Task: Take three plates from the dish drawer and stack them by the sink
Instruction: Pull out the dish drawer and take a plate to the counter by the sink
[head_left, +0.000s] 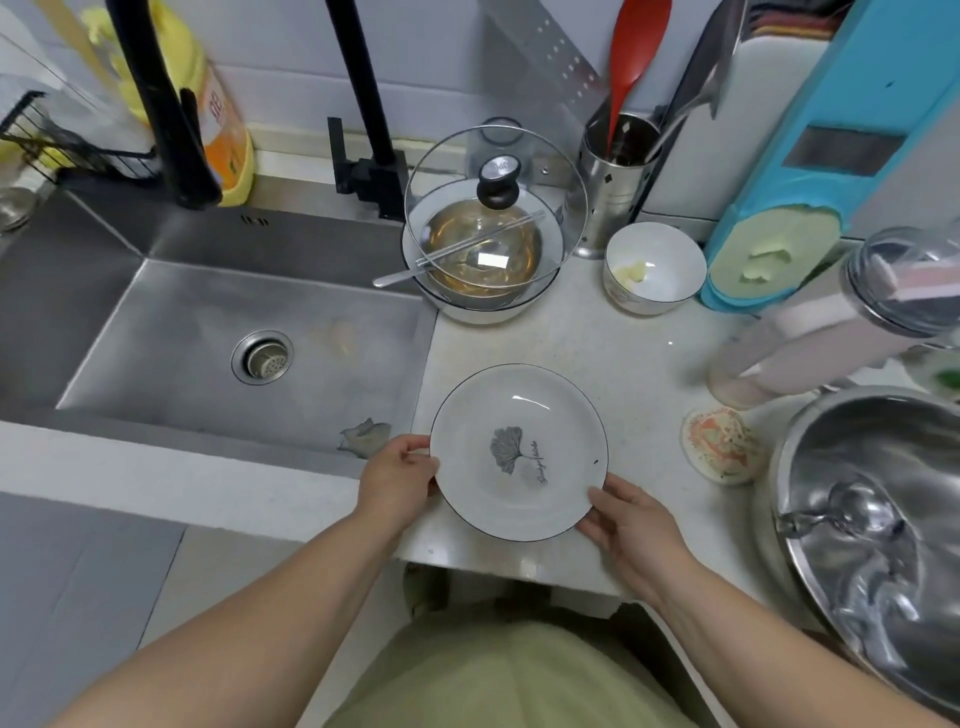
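A white plate (519, 452) with a thin dark rim and a grey leaf print lies over the pale counter (597, 353), just right of the steel sink (208, 332). My left hand (397, 480) grips its left edge with the thumb on the rim. My right hand (631, 525) holds its lower right edge. Whether the plate rests flat on the counter or hovers just above it, I cannot tell. Only this one plate shows. The dish drawer is out of view.
Behind the plate stands a bowl under a glass lid (493, 208) with a spoon, and a small white bowl (654, 267). A steel utensil holder (615, 176), a blue dispenser (810, 171), a clear canister (831, 327), a coaster (724, 444) and a large steel bowl (878, 519) crowd the right side.
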